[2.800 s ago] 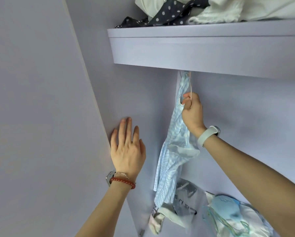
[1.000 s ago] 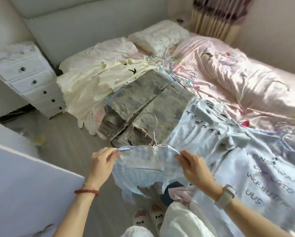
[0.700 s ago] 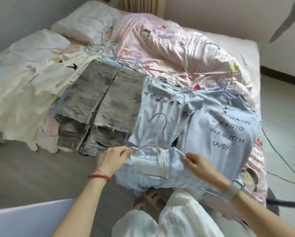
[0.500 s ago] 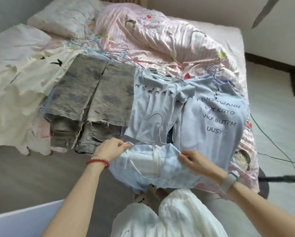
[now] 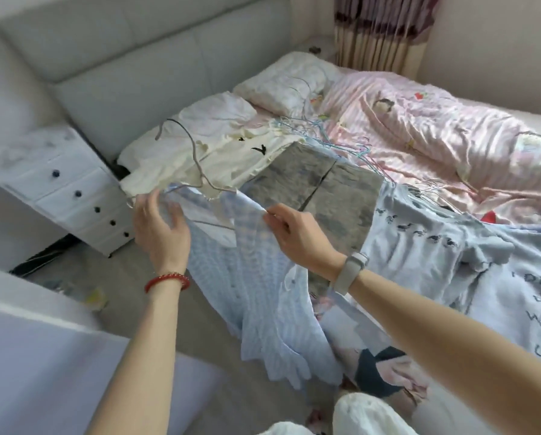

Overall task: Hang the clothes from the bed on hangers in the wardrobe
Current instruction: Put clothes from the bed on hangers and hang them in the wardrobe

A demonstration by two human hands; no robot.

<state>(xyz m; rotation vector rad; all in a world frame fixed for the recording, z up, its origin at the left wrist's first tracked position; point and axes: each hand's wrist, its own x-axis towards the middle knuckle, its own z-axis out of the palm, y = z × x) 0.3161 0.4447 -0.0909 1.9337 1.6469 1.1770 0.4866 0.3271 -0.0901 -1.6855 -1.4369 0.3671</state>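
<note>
Shirt half on hanger; pile waits on bed.
Right hand pinches shirt shoulder; left hand loosely spread, touching other shoulder. Jeans, tees beside shirt unhung.

this is a bedroom in a home: a bed with a grey padded headboard, a pillow and a pink striped duvet, a white bedside drawer chest, and a curtain behind.

You are facing a grey padded headboard; a white drawer chest is standing beside, curtains are hanging behind.
</note>
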